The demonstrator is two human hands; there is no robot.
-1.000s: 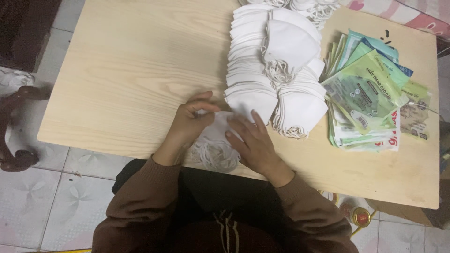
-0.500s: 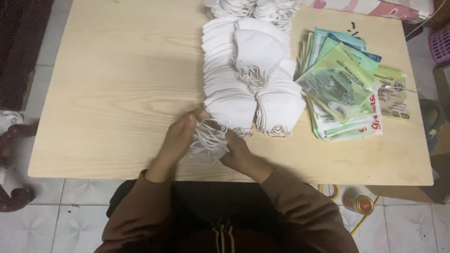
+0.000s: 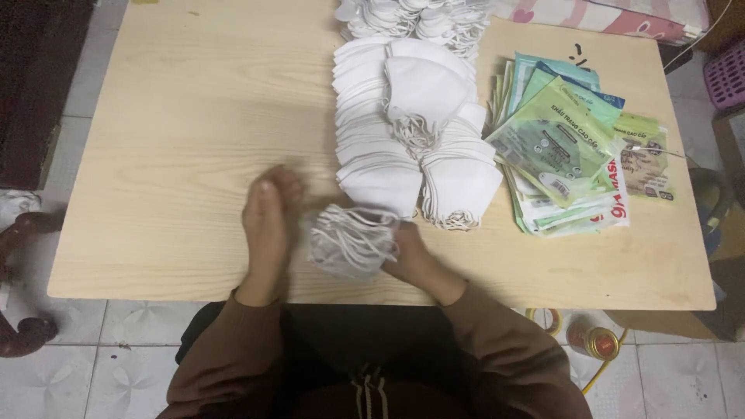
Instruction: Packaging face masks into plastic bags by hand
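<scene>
White face masks with dangling ear loops, a small stack (image 3: 353, 240), sit pinched in the right hand (image 3: 410, 254) near the wooden table's (image 3: 178, 140) front edge, the left hand (image 3: 268, 225) flat-fingered just beside, rows of masks (image 3: 403, 132) and green packets (image 3: 563, 147) beyond.

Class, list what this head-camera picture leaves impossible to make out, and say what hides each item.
- Right hand: fingers hidden behind the bundle of white fabric masks.
- Left hand: fingertips motion-blurred.
- Far white mask pile: cut by the top edge.
- Lower green flat packets: covered by upper ones.
</scene>
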